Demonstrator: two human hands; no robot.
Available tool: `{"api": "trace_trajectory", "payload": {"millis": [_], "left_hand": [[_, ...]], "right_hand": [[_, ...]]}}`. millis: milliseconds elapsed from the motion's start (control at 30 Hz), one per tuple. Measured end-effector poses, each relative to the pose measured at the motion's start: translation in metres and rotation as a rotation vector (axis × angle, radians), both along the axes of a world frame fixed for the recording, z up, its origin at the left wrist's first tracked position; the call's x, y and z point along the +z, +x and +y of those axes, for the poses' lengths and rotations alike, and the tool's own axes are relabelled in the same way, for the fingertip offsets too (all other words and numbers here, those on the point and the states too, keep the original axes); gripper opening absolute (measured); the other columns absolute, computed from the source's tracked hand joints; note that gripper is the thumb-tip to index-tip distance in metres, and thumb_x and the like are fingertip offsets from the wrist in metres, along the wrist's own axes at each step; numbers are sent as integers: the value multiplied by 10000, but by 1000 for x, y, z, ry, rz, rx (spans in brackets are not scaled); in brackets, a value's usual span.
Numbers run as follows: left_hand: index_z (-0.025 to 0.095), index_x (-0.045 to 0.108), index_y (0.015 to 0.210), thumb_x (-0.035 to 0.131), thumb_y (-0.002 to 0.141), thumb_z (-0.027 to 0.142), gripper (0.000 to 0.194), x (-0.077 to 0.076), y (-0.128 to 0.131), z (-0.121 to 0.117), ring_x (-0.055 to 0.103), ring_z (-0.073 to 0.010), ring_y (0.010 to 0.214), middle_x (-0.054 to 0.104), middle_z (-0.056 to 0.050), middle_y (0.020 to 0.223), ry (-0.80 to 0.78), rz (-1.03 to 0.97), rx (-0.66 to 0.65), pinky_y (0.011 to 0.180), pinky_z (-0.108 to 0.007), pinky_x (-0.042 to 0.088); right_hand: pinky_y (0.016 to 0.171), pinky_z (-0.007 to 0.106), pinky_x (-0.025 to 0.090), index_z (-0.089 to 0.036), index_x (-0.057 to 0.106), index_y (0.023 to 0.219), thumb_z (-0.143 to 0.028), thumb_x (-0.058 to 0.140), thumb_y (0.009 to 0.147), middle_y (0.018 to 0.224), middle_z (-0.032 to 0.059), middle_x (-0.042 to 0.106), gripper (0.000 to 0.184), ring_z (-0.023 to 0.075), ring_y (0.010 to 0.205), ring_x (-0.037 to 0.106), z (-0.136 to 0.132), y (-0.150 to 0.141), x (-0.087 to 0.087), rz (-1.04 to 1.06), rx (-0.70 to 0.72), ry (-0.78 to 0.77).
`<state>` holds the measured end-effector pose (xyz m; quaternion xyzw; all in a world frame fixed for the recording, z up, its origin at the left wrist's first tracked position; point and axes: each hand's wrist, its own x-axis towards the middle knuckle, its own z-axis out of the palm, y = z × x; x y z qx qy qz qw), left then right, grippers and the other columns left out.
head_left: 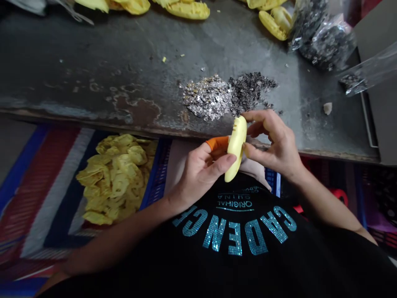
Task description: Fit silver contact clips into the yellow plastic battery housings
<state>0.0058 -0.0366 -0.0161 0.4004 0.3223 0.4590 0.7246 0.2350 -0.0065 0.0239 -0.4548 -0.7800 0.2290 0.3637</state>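
Observation:
My left hand [201,169] grips a yellow plastic shell [237,145], its thumb across the near side and an orange finger cover [218,143] on one finger behind. The shell is held edge-on, nearly upright, with small notches near its top. My right hand [273,142] is bent around the shell's right side, index finger at the top end and thumb against the edge. Whether a small part sits between those fingertips is hidden. Just beyond the hands lie a heap of shiny silver metal pieces [207,97] and a heap of darker metal pieces [250,89].
A worn grey metal table [102,70] spans the view ahead. More yellow shells [189,10] lie along its far side. Clear bags of small metal parts [331,43] stand at the right. Below left, a blue-edged crate [155,174] adjoins a pile of yellow pieces [116,178].

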Motion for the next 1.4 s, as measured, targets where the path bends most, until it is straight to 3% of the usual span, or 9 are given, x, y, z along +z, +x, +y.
{"api": "trace_trajectory", "payload": {"millis": [300,400,500,600,667,767,967,1167,1400], "left_hand": [[198,897,1203,908,941,496,397,-3,-9,1,830,-229,977,890,-106,1141,-70,-4,4,884,-316,652],[215,892,1150,920,922,511,375,-7,-18,7,846,-253,988,891,-102,1125,-118,-76,9,923,-366,671],[259,861,1150,977,842,529,426,-3,-36,15,858,-287,1011,892,-77,1130,-165,-169,147,907,-410,701],[282,823,1276,948,861,579,525,8,-58,22,792,-317,1266,851,-43,1321,-84,-130,363,995,-413,699],[298,790,1370,890,913,615,564,13,-72,23,684,-333,1447,771,11,1498,-37,-58,434,1076,-400,667],[344,780,1386,863,932,629,542,13,-84,20,578,-357,1560,706,73,1591,-57,-3,448,1120,-408,636],[304,777,1368,891,915,578,542,2,-80,15,612,-383,1520,767,-3,1506,-133,-97,404,1039,-418,663],[248,786,1331,853,945,570,507,4,-71,8,788,-344,1246,847,-70,1317,-277,-209,301,1017,-432,691],[201,756,1402,805,989,619,590,8,-53,5,767,-398,1319,817,-130,1374,-398,-364,-8,952,-465,730]], "right_hand": [[859,391,665,-318,683,1430,-349,800,982,1275,69,744,465,200,912,713,-2,-13,3,-5,-28,88],[876,394,666,-319,673,1467,-386,790,1006,1341,76,752,480,206,953,737,13,-19,9,15,46,30],[937,425,643,-298,710,1411,-431,754,1039,1326,73,765,397,223,1029,746,39,-25,2,3,89,-9],[1007,518,556,-288,804,1151,-379,665,1091,1137,62,782,176,273,1088,685,62,-38,-15,-282,40,94],[1018,560,503,-287,806,1046,-357,614,1115,1073,64,769,216,302,1110,629,71,-49,-26,-512,29,145],[1008,559,495,-271,760,980,-390,564,1143,1080,68,742,281,300,1115,577,75,-63,-33,-713,15,193],[937,515,555,-249,664,876,-282,490,1159,945,71,666,333,282,1056,591,78,-80,-25,-863,73,372],[1033,580,544,-230,630,833,-189,581,1043,890,67,638,219,303,1066,623,87,-83,-17,-649,96,235],[866,373,520,-230,659,870,-317,702,1024,883,-15,682,182,161,871,645,64,-59,-5,265,312,-20]]}}
